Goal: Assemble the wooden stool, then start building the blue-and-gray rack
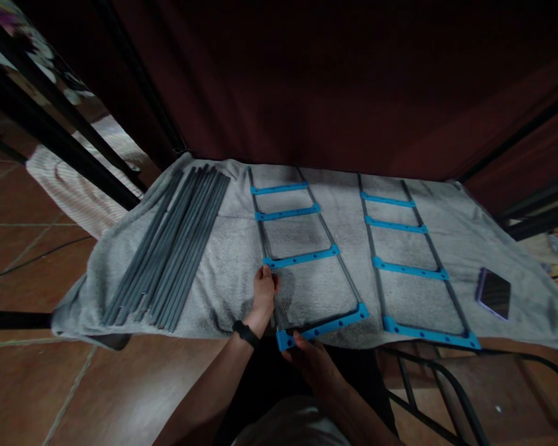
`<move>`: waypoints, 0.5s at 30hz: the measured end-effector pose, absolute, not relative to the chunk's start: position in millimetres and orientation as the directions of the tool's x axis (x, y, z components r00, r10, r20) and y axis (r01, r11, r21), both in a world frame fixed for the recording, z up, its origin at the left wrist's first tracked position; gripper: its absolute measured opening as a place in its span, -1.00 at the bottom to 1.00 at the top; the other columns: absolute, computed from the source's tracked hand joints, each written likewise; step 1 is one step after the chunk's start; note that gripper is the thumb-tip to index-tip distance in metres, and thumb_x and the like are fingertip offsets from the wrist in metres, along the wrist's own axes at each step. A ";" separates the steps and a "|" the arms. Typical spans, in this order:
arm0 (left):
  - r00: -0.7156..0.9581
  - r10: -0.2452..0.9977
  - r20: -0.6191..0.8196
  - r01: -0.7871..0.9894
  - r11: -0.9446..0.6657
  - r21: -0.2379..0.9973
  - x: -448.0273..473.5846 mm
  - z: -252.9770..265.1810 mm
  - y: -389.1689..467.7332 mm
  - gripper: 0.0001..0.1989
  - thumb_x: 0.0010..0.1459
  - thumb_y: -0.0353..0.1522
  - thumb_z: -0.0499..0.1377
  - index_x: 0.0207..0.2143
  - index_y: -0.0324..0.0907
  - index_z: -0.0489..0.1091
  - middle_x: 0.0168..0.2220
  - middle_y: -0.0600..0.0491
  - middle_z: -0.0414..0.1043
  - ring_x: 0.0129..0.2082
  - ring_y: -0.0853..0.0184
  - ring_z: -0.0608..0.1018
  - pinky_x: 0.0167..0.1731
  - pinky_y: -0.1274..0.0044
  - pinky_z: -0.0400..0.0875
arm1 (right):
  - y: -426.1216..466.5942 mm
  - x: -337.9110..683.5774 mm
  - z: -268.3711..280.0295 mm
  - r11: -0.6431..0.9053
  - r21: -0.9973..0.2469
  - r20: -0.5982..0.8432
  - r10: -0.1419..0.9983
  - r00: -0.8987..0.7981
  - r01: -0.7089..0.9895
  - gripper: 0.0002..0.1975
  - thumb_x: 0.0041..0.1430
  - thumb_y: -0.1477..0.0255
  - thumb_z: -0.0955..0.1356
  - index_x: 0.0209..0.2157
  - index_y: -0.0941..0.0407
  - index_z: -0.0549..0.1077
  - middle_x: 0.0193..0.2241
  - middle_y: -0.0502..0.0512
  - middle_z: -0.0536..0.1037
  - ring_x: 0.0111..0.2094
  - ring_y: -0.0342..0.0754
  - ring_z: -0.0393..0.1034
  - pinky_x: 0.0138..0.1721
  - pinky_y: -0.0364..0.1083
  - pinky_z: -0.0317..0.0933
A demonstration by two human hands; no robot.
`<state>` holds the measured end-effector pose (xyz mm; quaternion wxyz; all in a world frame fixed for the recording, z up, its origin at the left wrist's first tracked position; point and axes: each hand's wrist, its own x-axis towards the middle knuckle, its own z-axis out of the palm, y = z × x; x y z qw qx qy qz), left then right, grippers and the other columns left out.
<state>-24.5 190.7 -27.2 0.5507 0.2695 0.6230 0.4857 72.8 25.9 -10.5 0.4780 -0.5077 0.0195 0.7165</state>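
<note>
A ladder-like frame of thin grey rods and blue plastic crossbars lies on a grey blanket, in front of me. My left hand point(264, 291), with a dark band on the wrist, is closed around the frame's left grey rod point(261, 232), just below the third blue crossbar point(302, 257). At the near edge, my right hand point(309, 356) pinches the left end of the nearest blue crossbar point(339, 323), thumb on top; its other fingers are mostly hidden underneath. To the right lies a second, similar frame point(409, 269) with several blue crossbars, touched by neither hand.
A bundle of loose grey rods point(177, 248) lies on the blanket point(232, 272) at the left. A phone point(493, 292) rests at the right. Dark red cloth point(316, 87) hangs behind. Black metal bars point(51, 124) stand at the left, and a black metal chair frame point(446, 378) is below right.
</note>
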 end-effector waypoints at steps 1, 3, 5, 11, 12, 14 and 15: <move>-0.233 0.880 -0.414 -0.146 0.390 0.909 -26.7 -25.8 190.0 -0.77 0.31 -0.28 -0.01 -0.41 -0.16 0.23 -0.64 0.17 0.23 -0.72 0.46 0.25 -0.71 0.62 0.08 | 25.7 74.8 -9.8 -0.567 -0.446 -0.739 0.669 -0.073 -0.693 -0.56 -0.27 0.22 0.62 -0.36 0.11 0.51 -0.37 0.02 0.59 -0.31 -0.05 0.48 -0.18 -0.02 0.37; -0.193 0.911 -0.365 0.078 0.385 0.920 -33.5 -21.5 187.9 -0.87 0.30 -0.34 0.01 -0.30 -0.17 0.28 -0.56 0.12 0.33 -0.65 0.40 0.36 -0.64 0.59 0.20 | 23.0 80.4 -7.3 -0.650 -0.404 -0.727 0.655 -0.205 -0.644 -0.54 -0.21 0.13 0.58 -0.35 0.14 0.52 -0.38 0.08 0.60 -0.37 -0.07 0.47 -0.25 -0.04 0.35; -0.144 0.949 -0.279 0.424 0.314 0.850 -42.2 -14.6 184.4 -0.87 0.27 -0.35 0.06 -0.17 -0.19 0.33 -0.42 0.02 0.44 -0.50 0.33 0.49 -0.49 0.54 0.34 | 17.7 88.6 -3.2 -0.743 -0.353 -0.725 0.601 -0.336 -0.568 -0.52 -0.16 0.10 0.55 -0.33 0.19 0.54 -0.39 0.13 0.59 -0.45 -0.12 0.43 -0.36 -0.10 0.30; 0.028 0.997 0.075 0.976 -0.044 0.212 -43.5 11.5 168.4 -0.60 0.31 -0.35 0.00 0.14 -0.31 0.30 0.01 -0.29 0.42 -0.02 0.00 0.48 -0.05 0.23 0.38 | 17.2 143.0 14.5 -0.668 -0.605 -0.673 0.720 -0.170 -0.433 -0.61 -0.01 0.11 0.49 -0.33 0.16 0.56 -0.33 0.18 0.60 -0.40 -0.08 0.43 -0.35 -0.09 0.30; 0.125 0.986 0.109 0.980 -0.139 0.139 -37.5 13.7 167.4 -0.59 0.30 -0.40 -0.02 0.16 -0.31 0.29 0.06 -0.30 0.39 0.05 -0.02 0.44 0.02 0.19 0.34 | 23.8 156.4 15.9 -0.606 -0.693 -0.640 0.767 -0.055 -0.391 -0.61 -0.01 0.10 0.48 -0.29 0.13 0.56 -0.28 0.18 0.61 -0.33 -0.02 0.47 -0.27 -0.03 0.34; 0.336 0.932 0.137 0.937 -0.346 0.055 -22.0 14.8 168.6 -0.54 0.27 -0.51 -0.05 0.21 -0.27 0.27 0.20 -0.26 0.30 0.18 0.00 0.35 0.16 0.14 0.22 | 42.0 183.7 15.0 -0.454 -0.871 -0.487 0.847 0.211 -0.186 -0.61 0.05 0.09 0.44 -0.20 0.08 0.55 -0.18 0.17 0.60 -0.18 0.08 0.49 -0.10 0.06 0.35; 0.423 0.895 0.144 0.901 -0.432 0.039 -13.7 13.8 170.7 -0.50 0.25 -0.55 -0.07 0.23 -0.25 0.26 0.25 -0.23 0.24 0.24 0.02 0.30 0.22 0.14 0.15 | 52.3 196.3 12.5 -0.382 -0.924 -0.368 0.875 0.314 -0.019 -0.62 0.11 0.09 0.39 -0.18 0.08 0.54 -0.15 0.18 0.59 -0.14 0.11 0.48 -0.04 0.09 0.33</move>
